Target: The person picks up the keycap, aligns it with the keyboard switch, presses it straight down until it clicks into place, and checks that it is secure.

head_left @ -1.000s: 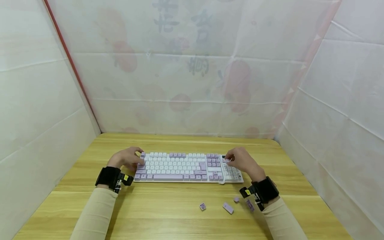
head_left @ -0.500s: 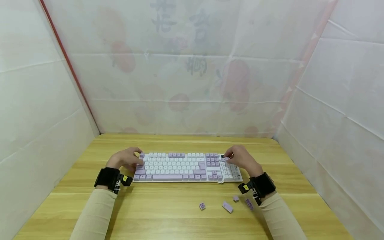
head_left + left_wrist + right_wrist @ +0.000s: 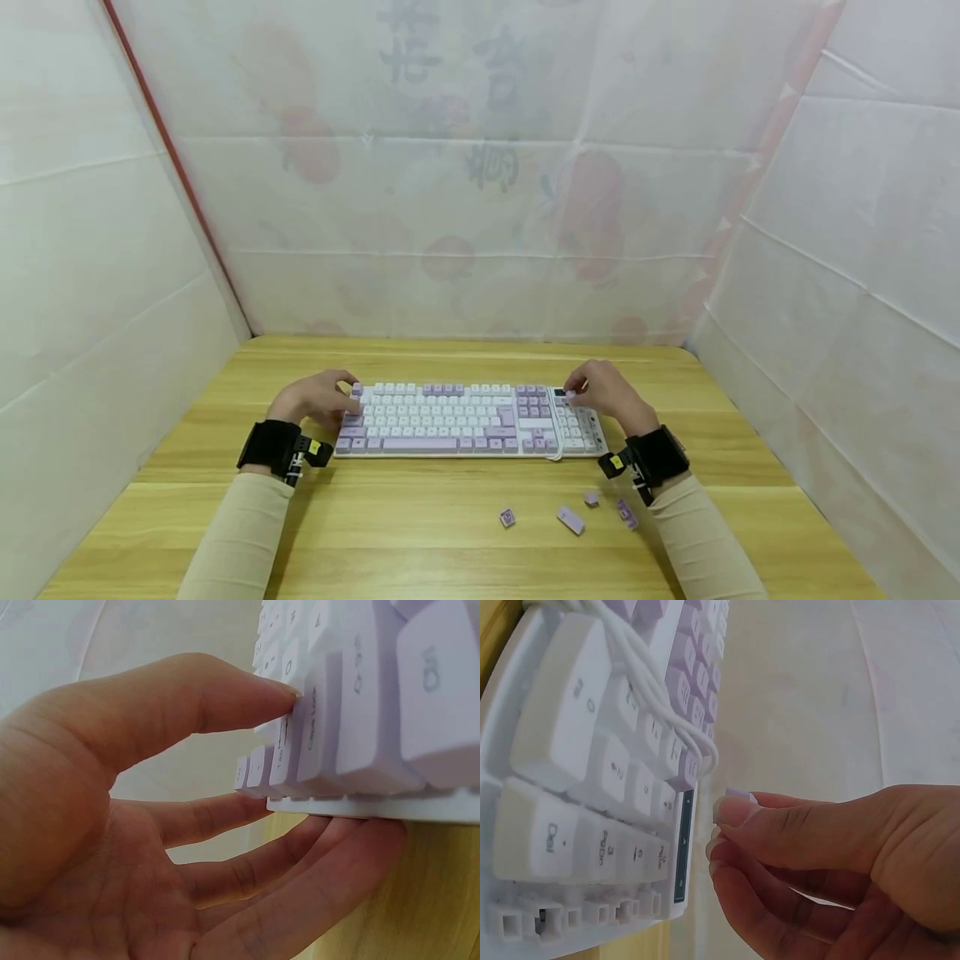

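A white and purple keyboard (image 3: pixel 435 421) lies flat on the wooden table. My left hand (image 3: pixel 315 397) grips its left end: in the left wrist view the thumb presses on top by the Tab and Caps Lock keys (image 3: pixel 313 739), and the fingers reach the lower edge. Above the number pad, my right hand (image 3: pixel 609 395) pinches a small purple keycap (image 3: pixel 740 795) between thumb and fingertips, apart from the keys. Bare switch sockets (image 3: pixel 570 916) show along the pad's right column. Most of the keycap is hidden by the thumb.
Several loose purple keycaps lie in front of the keyboard: a small one (image 3: pixel 507 517), a long one (image 3: pixel 571 520), another small one (image 3: pixel 592 499) and an upturned one (image 3: pixel 627 514). A white cable (image 3: pixel 557 425) loops over the keyboard. Cloth walls (image 3: pixel 465 208) enclose the table.
My right hand has shifted slightly away from me, toward the number pad's far edge, with the keycap in its fingers. The left hand keeps its place on the keyboard.
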Demonstrator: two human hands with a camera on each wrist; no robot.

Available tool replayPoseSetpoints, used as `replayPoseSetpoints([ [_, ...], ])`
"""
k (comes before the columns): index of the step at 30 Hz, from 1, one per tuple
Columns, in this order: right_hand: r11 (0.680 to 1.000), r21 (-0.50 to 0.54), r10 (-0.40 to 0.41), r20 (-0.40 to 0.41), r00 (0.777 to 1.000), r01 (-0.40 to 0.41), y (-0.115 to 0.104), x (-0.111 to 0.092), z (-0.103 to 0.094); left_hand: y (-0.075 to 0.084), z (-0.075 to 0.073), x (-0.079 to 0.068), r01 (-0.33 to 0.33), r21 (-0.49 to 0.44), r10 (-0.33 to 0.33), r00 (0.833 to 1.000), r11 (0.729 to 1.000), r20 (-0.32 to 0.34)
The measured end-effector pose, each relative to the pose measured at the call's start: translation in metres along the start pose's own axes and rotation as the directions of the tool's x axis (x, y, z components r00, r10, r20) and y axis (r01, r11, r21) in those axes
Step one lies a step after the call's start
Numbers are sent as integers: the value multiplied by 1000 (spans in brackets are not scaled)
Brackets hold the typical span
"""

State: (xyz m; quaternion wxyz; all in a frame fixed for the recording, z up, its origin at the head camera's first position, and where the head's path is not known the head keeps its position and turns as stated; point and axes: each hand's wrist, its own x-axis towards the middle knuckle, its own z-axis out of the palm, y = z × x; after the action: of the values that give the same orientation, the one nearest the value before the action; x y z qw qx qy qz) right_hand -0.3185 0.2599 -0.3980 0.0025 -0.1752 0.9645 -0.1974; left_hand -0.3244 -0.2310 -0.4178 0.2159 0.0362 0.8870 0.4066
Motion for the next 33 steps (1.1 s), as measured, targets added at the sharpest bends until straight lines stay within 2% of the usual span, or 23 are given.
replayPoseSetpoints([
  [17,999,-8,-37,37,999,38,7,6,1,0,2,0,13,-16,-14,1000,1000,-2],
  [33,999,13,-30,73,997,29,11,10,-1,-1,2,3,17,2,-17,1000,1000,-12],
])
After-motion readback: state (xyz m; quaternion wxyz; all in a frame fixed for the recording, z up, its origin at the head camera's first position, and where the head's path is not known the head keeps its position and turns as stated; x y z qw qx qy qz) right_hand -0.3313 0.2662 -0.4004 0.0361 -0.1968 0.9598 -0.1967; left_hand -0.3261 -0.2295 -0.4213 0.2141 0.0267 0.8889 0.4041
